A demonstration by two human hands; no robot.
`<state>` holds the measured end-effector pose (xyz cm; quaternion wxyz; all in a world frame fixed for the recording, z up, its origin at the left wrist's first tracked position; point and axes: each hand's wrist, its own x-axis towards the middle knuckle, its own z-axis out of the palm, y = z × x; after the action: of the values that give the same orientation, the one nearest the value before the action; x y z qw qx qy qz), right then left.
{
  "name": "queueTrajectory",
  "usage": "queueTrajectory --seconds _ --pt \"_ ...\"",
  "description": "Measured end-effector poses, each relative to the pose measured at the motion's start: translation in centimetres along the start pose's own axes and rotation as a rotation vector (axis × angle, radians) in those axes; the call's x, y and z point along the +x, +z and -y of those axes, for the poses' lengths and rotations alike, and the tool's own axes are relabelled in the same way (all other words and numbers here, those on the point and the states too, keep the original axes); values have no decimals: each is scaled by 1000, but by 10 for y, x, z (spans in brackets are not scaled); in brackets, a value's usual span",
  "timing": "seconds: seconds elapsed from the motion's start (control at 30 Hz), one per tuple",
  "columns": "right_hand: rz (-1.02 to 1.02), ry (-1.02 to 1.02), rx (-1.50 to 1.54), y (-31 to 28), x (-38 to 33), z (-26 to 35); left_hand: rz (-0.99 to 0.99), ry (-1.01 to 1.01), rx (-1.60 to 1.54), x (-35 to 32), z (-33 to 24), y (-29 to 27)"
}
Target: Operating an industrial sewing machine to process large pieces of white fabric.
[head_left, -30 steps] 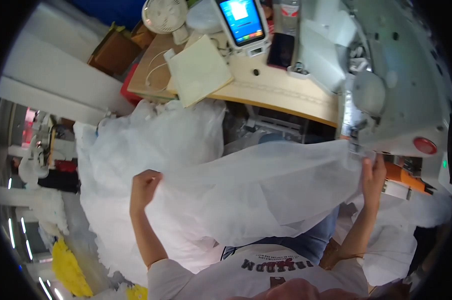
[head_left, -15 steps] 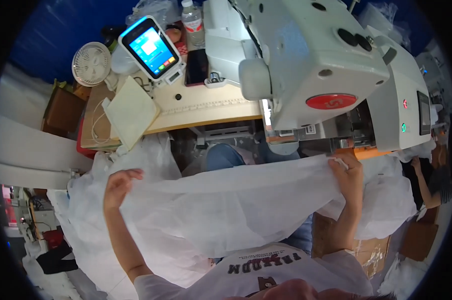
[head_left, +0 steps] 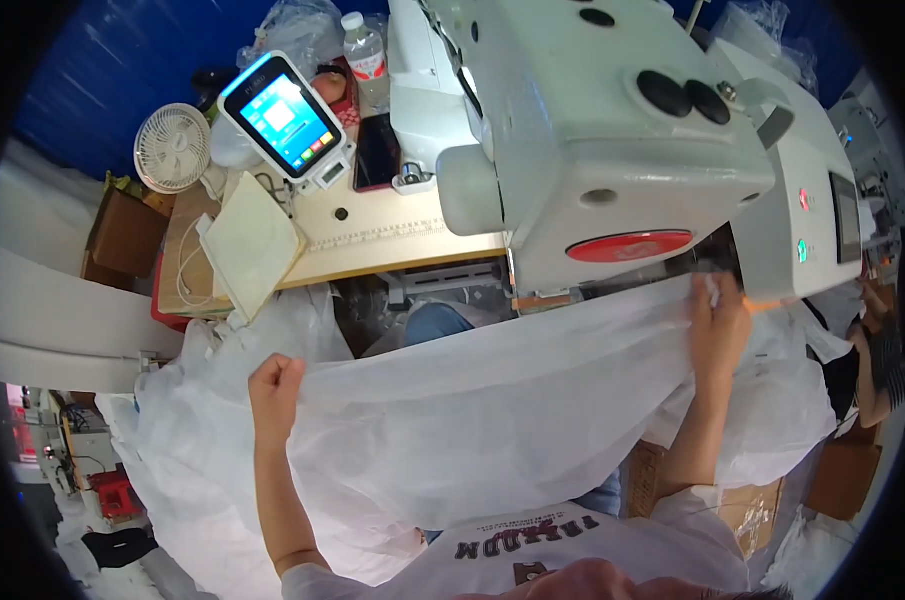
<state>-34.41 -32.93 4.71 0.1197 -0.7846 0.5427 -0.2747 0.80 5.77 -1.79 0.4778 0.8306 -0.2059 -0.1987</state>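
Since a moment ago, my right hand [head_left: 717,325] moved up to the sewing machine [head_left: 612,150], pinching the white cloth [head_left: 492,410]. My left hand [head_left: 275,385] grips its other edge in a fist.

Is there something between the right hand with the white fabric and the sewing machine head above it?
Nothing visible. The right hand holds the white fabric edge directly under the sewing machine head. The left hand grips the other end, apart from the machine.

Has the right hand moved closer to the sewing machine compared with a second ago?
Yes. The right hand, gripping the white fabric, has come up to the sewing machine, right beneath its head.
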Motion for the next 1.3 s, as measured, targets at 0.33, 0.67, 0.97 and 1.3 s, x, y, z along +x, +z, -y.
queueTrajectory --seconds 0.33,0.67,0.97,1.3 --pt "-229 -343 -163 42 31 -9 71 -2 -357 8 8 -8" --pt "-402 -390 68 25 -27 29 513 144 1062 9 161 -80" --pt "144 -354 179 44 -31 63 468 354 537 138 142 16" --pt "203 -280 274 80 -42 65 367 310 -74 157 91 74"
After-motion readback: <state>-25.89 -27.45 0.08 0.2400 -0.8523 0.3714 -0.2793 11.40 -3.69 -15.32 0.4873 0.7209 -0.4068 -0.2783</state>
